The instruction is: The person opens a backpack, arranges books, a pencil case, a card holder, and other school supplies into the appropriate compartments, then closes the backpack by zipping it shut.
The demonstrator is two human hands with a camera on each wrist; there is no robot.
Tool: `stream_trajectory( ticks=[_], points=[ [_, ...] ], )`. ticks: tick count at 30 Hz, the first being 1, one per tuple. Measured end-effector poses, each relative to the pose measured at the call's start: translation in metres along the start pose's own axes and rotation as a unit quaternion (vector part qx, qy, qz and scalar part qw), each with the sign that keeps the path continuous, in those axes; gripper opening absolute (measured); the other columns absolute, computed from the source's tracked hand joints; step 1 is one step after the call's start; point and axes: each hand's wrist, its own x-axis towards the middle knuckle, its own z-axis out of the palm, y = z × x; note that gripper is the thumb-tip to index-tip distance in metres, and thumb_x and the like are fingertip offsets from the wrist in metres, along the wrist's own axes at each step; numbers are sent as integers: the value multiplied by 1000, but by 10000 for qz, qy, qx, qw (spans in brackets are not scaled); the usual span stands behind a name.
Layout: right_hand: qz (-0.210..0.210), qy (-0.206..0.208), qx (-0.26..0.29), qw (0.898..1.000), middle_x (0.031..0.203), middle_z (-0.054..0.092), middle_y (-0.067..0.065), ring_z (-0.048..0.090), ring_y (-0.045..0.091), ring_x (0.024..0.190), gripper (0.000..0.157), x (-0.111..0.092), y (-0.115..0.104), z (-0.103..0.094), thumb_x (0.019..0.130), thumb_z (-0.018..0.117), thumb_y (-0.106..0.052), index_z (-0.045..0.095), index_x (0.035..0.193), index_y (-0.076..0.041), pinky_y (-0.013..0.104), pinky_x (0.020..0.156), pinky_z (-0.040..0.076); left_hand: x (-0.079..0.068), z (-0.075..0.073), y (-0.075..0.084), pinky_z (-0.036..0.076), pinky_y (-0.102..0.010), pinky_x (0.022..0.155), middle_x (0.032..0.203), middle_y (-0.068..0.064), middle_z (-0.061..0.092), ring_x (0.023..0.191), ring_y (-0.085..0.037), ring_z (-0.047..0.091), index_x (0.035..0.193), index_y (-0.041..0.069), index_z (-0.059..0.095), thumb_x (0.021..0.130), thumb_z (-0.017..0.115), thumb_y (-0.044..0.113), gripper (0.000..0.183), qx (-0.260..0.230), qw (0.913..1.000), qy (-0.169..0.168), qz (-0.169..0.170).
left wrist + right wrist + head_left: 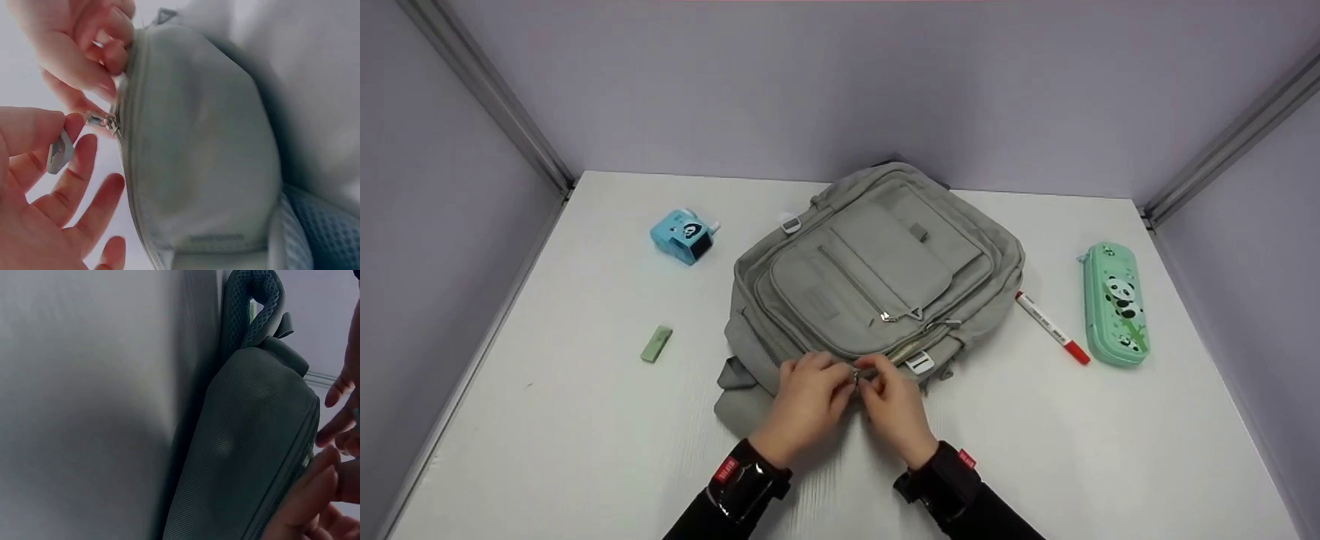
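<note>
Across the middle of a white table [547, 427], a grey backpack [877, 262] is laid at an angle, its front pockets turned upward. At its near edge, a zip is worked by two bare hands held side by side. A grey zipper pull [60, 153] is pinched between the thumb and forefinger of the left hand [808, 394], whose other fingers are spread loose in the left wrist view. Just beside the metal slider [112, 124], the bag's zipped edge is pinched by the right hand [896, 405], its thumb and fingers curled. Both wrists are wrapped in black bands marked with red tags. To the left of the bag, a blue sharpener [681, 235] decorated with a panda is seen toward the rear, with a small green eraser [657, 344] placed nearer the front. To the right, a white marker [1051, 328] with a red cap is laid diagonally, one end just beside the bag. Farther right, a mint-green pencil case [1116, 300] printed with pandas is stretched lengthwise near the table's edge.
</note>
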Motion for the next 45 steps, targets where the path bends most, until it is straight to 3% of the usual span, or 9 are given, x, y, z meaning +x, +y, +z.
stream_trajectory(
  ticks=[6,15,22,29,35,45],
  points=[
    [-174,252,-305,9991,64,57,3,45,-1,55,11,2,3,1,92,62,1,63,102,-6,19,54,38,0,-7,-12,42,-46,85,83,-1,65,85,-23,60,75,14,63,83,73,14,13,322,9992,209,-100],
    [-336,432,-428,9976,67,61,4,54,5,61,8,2,8,2,93,61,1,61,96,-6,21,59,42,6,-35,-53,36,-54,91,88,-4,64,94,-28,58,80,13,66,90,66,13,11,417,9967,186,-671],
    [-297,373,-364,9982,68,62,4,55,5,61,7,1,12,4,93,60,1,60,96,-5,20,59,44,28,-47,-88,34,-59,95,95,-11,66,105,-37,58,86,9,68,94,63,16,11,696,9909,20,-1153],
    [-76,318,-243,9992,68,62,4,52,2,61,6,1,15,6,94,59,1,60,95,-5,20,59,44,51,-43,-117,36,-59,96,107,-14,69,110,-38,58,93,5,65,98,55,15,14,827,9844,-157,-1545],
    [4,196,-144,9997,71,63,6,55,2,61,5,0,20,2,94,59,1,60,96,-4,19,58,47,47,-41,-125,47,-54,86,98,-18,64,95,-39,61,89,0,60,97,55,9,13,604,9908,-58,-1211],
    [202,-174,67,9996,75,64,11,65,18,63,7,7,36,-26,94,58,4,61,95,-1,20,58,52,13,-35,-112,46,-44,68,78,-12,59,75,-31,57,76,3,54,91,61,4,17,681,9950,342,-642]
  ],
)
